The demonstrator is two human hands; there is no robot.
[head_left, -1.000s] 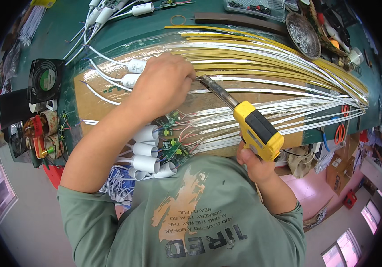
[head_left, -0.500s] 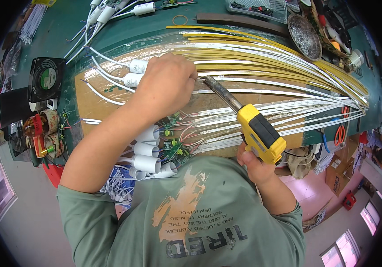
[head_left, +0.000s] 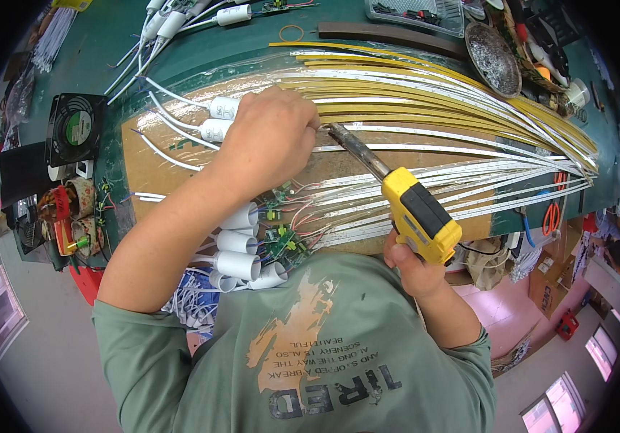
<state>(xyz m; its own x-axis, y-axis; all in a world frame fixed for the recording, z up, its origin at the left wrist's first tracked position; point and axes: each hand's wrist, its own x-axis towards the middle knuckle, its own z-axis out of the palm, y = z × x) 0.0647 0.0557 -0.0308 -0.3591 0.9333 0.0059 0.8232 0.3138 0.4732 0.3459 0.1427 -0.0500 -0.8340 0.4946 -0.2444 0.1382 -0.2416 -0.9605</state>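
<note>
My right hand (head_left: 417, 273) is wrapped round the grip of a yellow and black soldering gun (head_left: 422, 213). Its dark metal nozzle points up and left, with the tip close to my left fingers. My left hand (head_left: 274, 133) is closed in a pinch over the board; its fingertips and whatever they hold are hidden behind the hand. Two white cylindrical housings (head_left: 216, 130) with white cables lie just left of that hand. White LED strips (head_left: 425, 148) and yellow-edged strips (head_left: 411, 108) run rightward from it. Below are small green circuit boards (head_left: 284, 242) wired to more strips.
White plastic tubes (head_left: 237, 265) lie near my shirt. A black fan (head_left: 76, 130) stands at the left. Along the back are a dark bar (head_left: 389, 37), a clear tray (head_left: 418, 16) and a metal dish (head_left: 494, 59). Orange-handled scissors (head_left: 552, 216) lie at the right edge.
The soldering gun has shifted very slightly left, its tip still beside my left fingers. My left hand looks unmoved.
</note>
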